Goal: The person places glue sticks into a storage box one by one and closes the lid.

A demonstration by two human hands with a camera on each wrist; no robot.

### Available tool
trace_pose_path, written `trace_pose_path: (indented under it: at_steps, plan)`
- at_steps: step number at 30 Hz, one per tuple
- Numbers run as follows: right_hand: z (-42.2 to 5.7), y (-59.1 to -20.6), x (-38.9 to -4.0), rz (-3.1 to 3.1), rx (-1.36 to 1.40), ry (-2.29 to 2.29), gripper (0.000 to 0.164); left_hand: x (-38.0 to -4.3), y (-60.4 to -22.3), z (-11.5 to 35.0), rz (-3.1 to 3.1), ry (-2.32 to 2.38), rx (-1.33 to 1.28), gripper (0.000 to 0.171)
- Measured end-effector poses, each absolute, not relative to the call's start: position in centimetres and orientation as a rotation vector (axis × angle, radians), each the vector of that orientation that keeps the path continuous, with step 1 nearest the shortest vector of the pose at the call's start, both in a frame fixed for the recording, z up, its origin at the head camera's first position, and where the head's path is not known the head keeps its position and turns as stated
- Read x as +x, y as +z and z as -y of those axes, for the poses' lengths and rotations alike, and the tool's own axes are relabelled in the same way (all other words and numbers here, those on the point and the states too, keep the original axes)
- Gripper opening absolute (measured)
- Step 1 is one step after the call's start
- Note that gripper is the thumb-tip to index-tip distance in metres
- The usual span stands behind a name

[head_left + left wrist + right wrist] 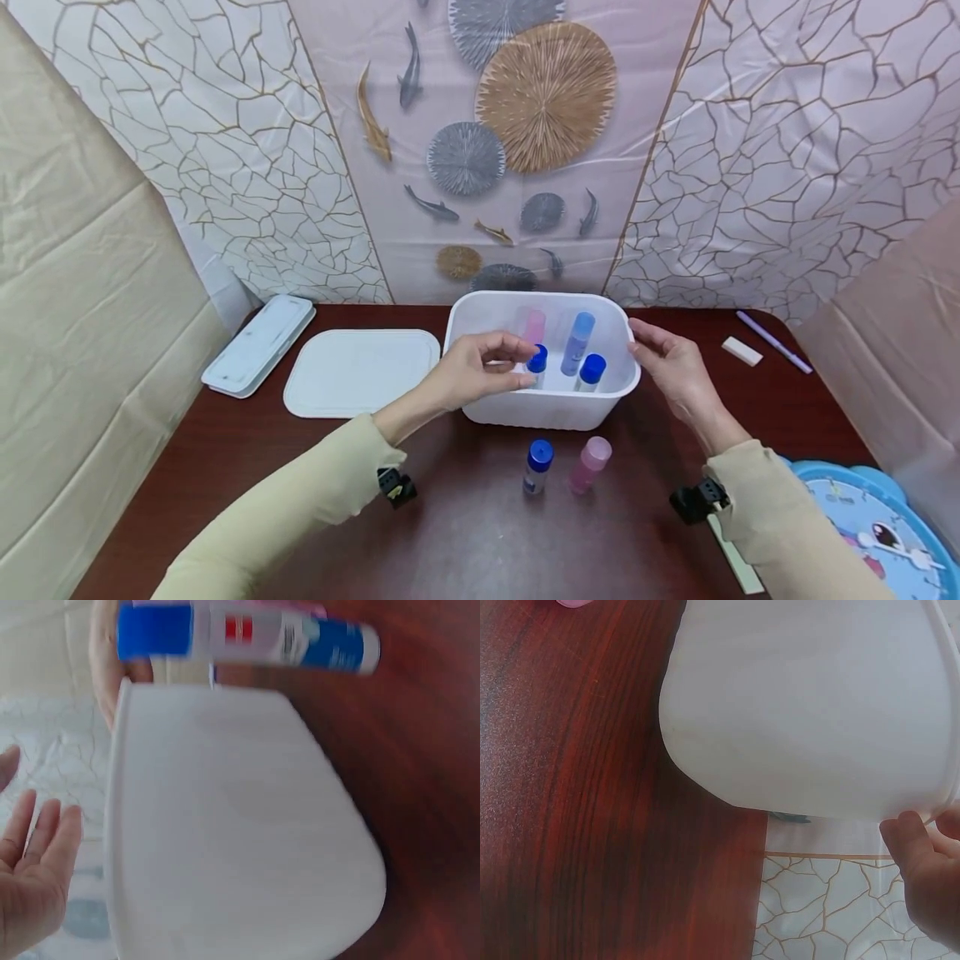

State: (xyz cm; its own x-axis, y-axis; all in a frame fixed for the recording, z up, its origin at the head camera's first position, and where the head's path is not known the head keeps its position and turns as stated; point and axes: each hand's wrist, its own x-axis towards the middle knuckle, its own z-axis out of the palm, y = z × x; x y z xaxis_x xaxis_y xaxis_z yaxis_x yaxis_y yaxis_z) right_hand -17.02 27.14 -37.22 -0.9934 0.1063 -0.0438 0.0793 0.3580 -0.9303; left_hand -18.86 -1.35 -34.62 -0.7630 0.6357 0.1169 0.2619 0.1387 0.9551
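Six capped tubes and a white bin [540, 412] are before me in the head view. On the dark red counter [450, 533], near side of the bin, stand a front blue-capped tube [538, 467] and, right of it, a front pink tube [589, 467]. Four more are inside the bin: a far pink tube [534, 327], a light-blue tube [576, 346] to its right, and nearer, a left blue-capped tube [537, 359] and a right blue-capped tube [592, 371]. My left hand [480, 364] is over the bin's left part, fingers relaxed, thumb apart, close about the left blue cap; whether they touch it I cannot tell. A flat white panel [360, 372] lies left of the bin.

In the left wrist view, my left fingers are released, lightly spread above the rim; the front blue-capped tube stands upright, showing a red patch.

In the right wrist view, the fingers of my right hand [934, 877] pinch the bin's right rim.
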Motion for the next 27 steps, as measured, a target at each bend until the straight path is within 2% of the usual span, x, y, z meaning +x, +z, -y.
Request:
trace_pose_path:
  at_steps: [7,16,23,27]
  plan:
    - [-27.3,-37.3,-17.1,2.519,-0.147,1.778,0.047,-15.8,-36.6,1.3,-1.742,1.636,0.901,0.041]
    - [-27.2,-37.2,-17.0,2.563,-0.177,1.754,0.048,-15.0,-40.1,0.8,-1.669,1.597,0.887,0.040]
    - [-27.2,-37.3,-17.1,2.553,-0.179,1.755,0.047,-14.8,-40.7,0.7,-1.691,1.607,0.909,0.036]
    - [-27.2,-37.2,-17.1,2.561,-0.182,1.752,0.048,-15.0,-39.4,0.8,-1.707,1.565,0.956,0.035]
